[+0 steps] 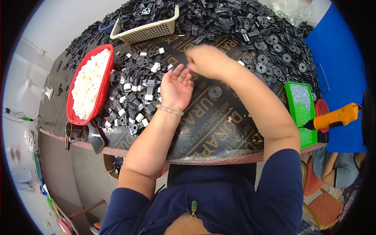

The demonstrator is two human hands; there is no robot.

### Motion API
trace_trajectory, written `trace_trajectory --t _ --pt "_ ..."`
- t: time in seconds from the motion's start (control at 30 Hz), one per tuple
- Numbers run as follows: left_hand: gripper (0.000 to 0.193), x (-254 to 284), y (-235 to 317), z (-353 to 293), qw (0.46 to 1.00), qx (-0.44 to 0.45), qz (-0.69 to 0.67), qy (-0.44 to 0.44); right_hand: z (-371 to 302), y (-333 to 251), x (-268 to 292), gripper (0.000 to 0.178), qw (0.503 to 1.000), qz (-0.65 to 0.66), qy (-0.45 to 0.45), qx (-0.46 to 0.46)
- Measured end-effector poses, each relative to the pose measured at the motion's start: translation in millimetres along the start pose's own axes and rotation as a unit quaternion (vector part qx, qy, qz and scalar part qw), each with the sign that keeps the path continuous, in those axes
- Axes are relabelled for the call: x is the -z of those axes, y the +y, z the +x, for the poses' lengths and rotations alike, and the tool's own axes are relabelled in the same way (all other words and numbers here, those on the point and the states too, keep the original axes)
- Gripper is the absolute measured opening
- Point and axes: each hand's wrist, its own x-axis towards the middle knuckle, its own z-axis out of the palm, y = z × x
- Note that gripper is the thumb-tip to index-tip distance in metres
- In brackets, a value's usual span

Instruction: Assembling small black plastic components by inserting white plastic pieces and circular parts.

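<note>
**Left hand (176,87) and right hand (199,64) close together over a dark printed tabletop (197,135)**

The left hand is open, palm up, its fingers loosely curled; a bracelet (171,111) of pale rounded beads circles the wrist. The right hand is bent inward near the left fingertips and smeared by blur, so I cannot tell whether it grips anything.

Nearest on the right, below the right forearm's bend, a flat black disc (214,93) with a raised centre lies by itself on the smooth, slightly glossy surface, which is printed with yellowish lettering. Just left of the left hand spreads a loose pile of angular black parts (135,88), many tipped with blocky white pieces.

Farther left, a red basket (71,107) with an elongated oval rim is heaped with small white pieces (92,84). Beyond the hands stands a cream basket (150,33) with a perforated wall, against a deep mound of dark, jagged parts (219,19). To the right of that mound, round black discs (280,51) overlap in a bank.

Near the right edge, a bright green tray (308,140) holds shiny silvery small pieces (300,97). An orange power driver (337,116) points across it, with a round red container (322,107) behind. A smooth blue panel (337,70) rises beyond.
</note>
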Motion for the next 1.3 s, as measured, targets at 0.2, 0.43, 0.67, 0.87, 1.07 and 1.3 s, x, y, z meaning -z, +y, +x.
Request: trace_trajectory --t 0.2,0.43,0.67,0.87,1.07,1.3 --pt "0.036 -20.9 -8.9 -30.9 0.981 -0.145 0.105 -0.076 -100.0 18.4 -13.7 0.043 0.994 0.02 -0.082 -0.062" --pt "0.034 -72.7 5.3 -157.8 0.824 -0.302 0.161 -0.452 -137.5 103.2 63.7 0.051 0.9 -0.212 0.173 -0.34" --pt "0.043 -55.4 44.6 -211.4 0.623 -0.412 0.154 -0.647 -85.0 153.4 46.7 0.02 0.937 -0.112 0.206 -0.259" --pt "0.038 -60.1 28.6 -239.6 0.753 -0.316 0.121 -0.565 -59.6 176.6 13.5 0.022 0.948 -0.232 0.085 -0.202" --pt "0.037 -87.4 18.0 -230.5 0.743 -0.299 0.168 -0.574 -54.0 191.2 9.7 0.01 0.945 -0.289 0.049 -0.147" --pt "0.039 -73.7 7.7 -225.5 0.708 -0.475 0.017 -0.523 -4.6 144.4 -17.0 0.016 0.98 -0.025 0.196 0.022"
